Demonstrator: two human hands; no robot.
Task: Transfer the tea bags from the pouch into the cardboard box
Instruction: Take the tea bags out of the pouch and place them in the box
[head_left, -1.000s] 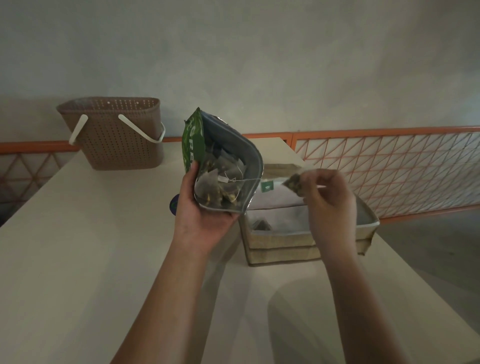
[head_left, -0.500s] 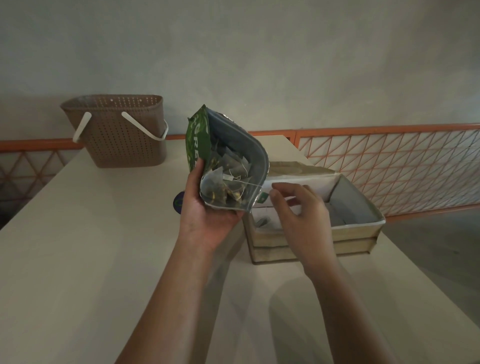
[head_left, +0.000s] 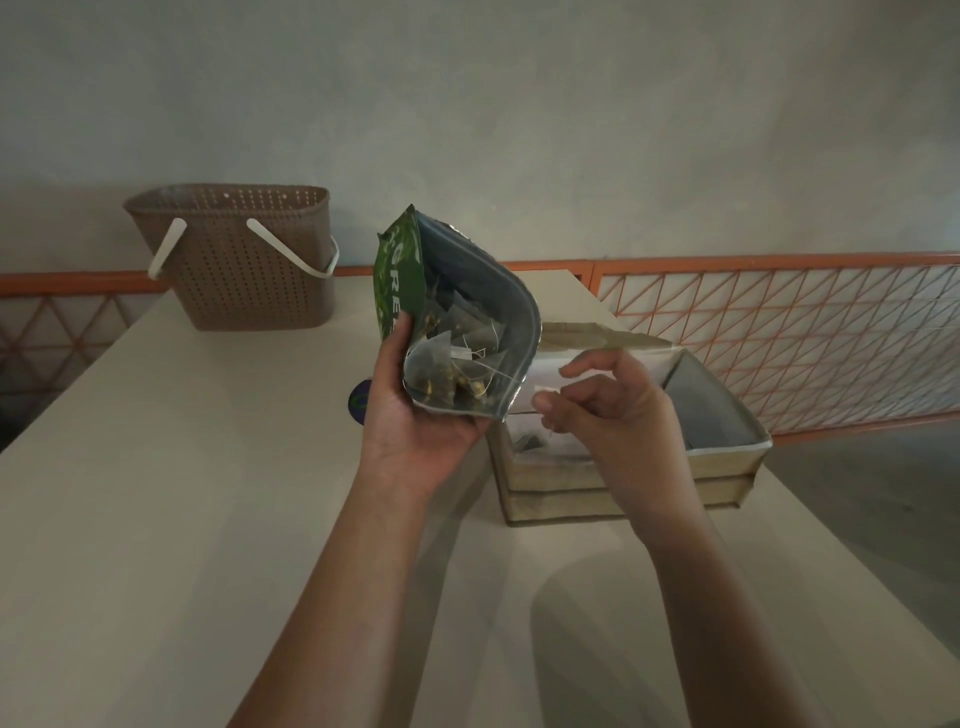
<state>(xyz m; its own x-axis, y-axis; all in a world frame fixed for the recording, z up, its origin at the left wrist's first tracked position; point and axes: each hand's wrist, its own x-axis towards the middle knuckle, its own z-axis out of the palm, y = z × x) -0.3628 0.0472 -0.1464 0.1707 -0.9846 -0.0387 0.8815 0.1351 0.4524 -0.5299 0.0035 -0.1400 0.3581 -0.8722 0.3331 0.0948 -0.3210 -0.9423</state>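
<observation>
Tea bags (head_left: 457, 358), pyramid-shaped mesh sachets trailing thin white strings and small paper tags, lie heaped inside a green foil pouch (head_left: 470, 312) held tilted with its mouth gaping toward the camera, just left of an open cardboard box (head_left: 727, 457) standing on a pale table (head_left: 156, 493). One sachet (head_left: 530, 444) appears to lie already in the near-left corner of the box, though the dim light leaves its outline uncertain. The left hand (head_left: 415, 431) cradles the pouch from beneath, thumb pressed on the green front and fingers curled round the lower edge. The right hand (head_left: 613, 410) hovers over the box just beside the pouch's mouth, fingers loosely curled with thumb and forefinger apart; whether anything as fine as a string rests between them cannot be told. The bags look nearly weightless, soft and easily crushed, and their strings seem tangled, so a light pinch at a tag or a top corner would likely lift one cleanly without dragging its neighbours. The pouch itself looks crinkly and slick, and seems best held low, as it is now. Behind the pouch, well apart on the far left of the table, stands a perforated brown basket (head_left: 244, 260) with white handles; an orange lattice railing (head_left: 779, 338) runs behind the box.
</observation>
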